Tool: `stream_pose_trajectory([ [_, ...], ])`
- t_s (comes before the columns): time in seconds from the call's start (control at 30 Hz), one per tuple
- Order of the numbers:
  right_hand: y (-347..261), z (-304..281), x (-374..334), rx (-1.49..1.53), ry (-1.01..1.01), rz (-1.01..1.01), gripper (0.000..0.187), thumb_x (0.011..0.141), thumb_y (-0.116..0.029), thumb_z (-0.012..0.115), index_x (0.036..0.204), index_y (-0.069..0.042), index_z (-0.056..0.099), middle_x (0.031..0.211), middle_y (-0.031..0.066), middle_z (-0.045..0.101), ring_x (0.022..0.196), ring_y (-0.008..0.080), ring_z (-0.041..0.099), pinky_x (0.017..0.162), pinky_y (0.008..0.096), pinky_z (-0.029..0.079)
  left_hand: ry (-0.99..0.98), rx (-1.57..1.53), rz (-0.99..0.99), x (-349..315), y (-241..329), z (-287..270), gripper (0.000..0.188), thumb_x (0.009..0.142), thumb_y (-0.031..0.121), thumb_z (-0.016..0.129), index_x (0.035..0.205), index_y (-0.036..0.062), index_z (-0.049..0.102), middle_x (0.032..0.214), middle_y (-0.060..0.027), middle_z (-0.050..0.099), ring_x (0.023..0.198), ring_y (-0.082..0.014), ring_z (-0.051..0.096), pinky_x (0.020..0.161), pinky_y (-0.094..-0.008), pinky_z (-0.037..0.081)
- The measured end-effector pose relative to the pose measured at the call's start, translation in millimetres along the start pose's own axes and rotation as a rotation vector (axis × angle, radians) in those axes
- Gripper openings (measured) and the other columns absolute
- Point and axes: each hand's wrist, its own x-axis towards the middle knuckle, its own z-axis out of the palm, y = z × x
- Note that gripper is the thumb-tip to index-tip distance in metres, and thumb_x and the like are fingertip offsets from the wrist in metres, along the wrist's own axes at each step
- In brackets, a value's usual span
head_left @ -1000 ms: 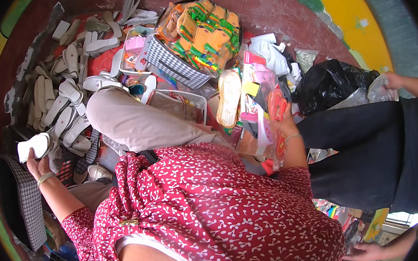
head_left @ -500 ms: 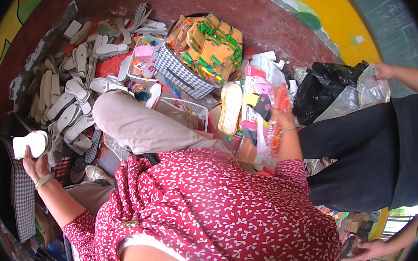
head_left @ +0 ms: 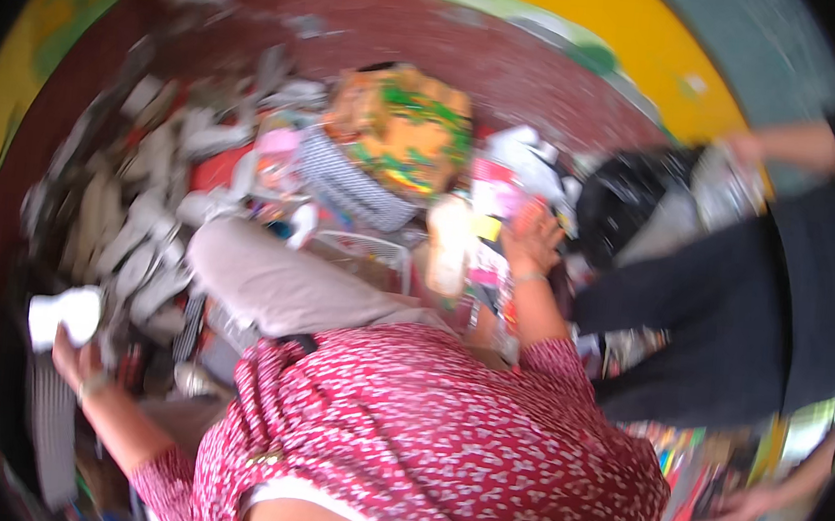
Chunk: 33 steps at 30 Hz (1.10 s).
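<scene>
At the far left, my left hand is closed on a white slipper, raised beside the pile of pale shoes. My right hand is over the goods right of centre. A red patterned strip shows at its fingers, and more red shows beside the forearm; the hand seems to grip it, though blur hides the fingers' detail. A pale shoe sole with a yellowish edge stands upright left of that hand. Pink and black packets lie close by.
A houndstooth box holds orange and green packaged pieces. In front of it is a white basket. At right a person in black holds a clear plastic bag beside a black bag.
My right hand has moved left and slightly down with the red strip. My left hand and the white slipper have dropped slightly. The whole picture is more blurred.
</scene>
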Motion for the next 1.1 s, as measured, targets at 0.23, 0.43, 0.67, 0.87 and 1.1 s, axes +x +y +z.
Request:
stream_pose_trajectory([
  [0.23,-241.4,-48.7,-121.5,1.111,-0.721,-1.124,0.055,0.092,-0.033,0.054,0.135,0.0,0.04,0.128,0.0191,0.051,0.119,0.0283,0.05,0.099,0.0354,0.038,-0.061,0.392,0.363,-133.4,-60.6,60.3,0.016,0.083,0.017,0.059,0.094,0.0061,0.059,0.084,-0.0059,0.058,0.078,-0.0208,0.058,0.07,-0.0357,0.05],
  [0.43,-335.3,-74.1,-301.4,0.685,-2.252,-1.101,0.059,0.096,-0.039,0.043,0.14,-0.004,0.024,0.13,0.0135,0.047,0.114,0.0202,0.049,0.095,0.0327,0.04,-0.063,0.572,0.598,-232.7,-129.1,53.6,0.055,0.086,0.022,0.059,0.13,-0.0009,0.035,0.11,-0.0139,0.058,0.1,-0.0237,0.057,0.088,-0.0335,0.045],
  [0.67,-339.5,-88.6,-342.2,0.183,-2.289,-1.358,0.044,0.094,-0.013,0.049,0.135,-0.005,0.032,0.123,0.0096,0.051,0.109,0.0195,0.053,0.093,0.0331,0.044,0.427,1.015,0.695,-319.1,-128.2,63.2,0.044,0.087,0.032,0.055,0.11,-0.0043,0.044,0.105,-0.0265,0.052,0.105,-0.0423,0.05,0.092,-0.0447,0.039],
  [0.87,-418.1,-1.8,-417.6,0.162,-2.272,-1.569,0.037,0.091,-0.008,0.052,0.126,-0.005,0.042,0.113,0.0072,0.056,0.1,0.0185,0.056,0.086,0.0328,0.046,0.928,1.035,0.984,-303.3,-129.2,-75.8,0.042,0.089,0.031,0.053,0.114,-0.0028,0.049,0.114,-0.0221,0.051,0.111,-0.0385,0.048,0.097,-0.0412,0.037],
  [1.1,-458.8,29.2,-403.9,0.225,-2.2,-1.406,0.04,0.091,-0.009,0.053,0.128,-0.006,0.039,0.114,0.0094,0.055,0.101,0.0218,0.056,0.088,0.0379,0.047,2.239,0.715,-0.262,-511.1,-294.9,-243.0,0.068,0.091,0.046,0.043,0.135,-0.005,0.034,0.143,-0.0279,0.027,0.135,-0.0415,0.02,0.11,-0.0465,0.018],
])
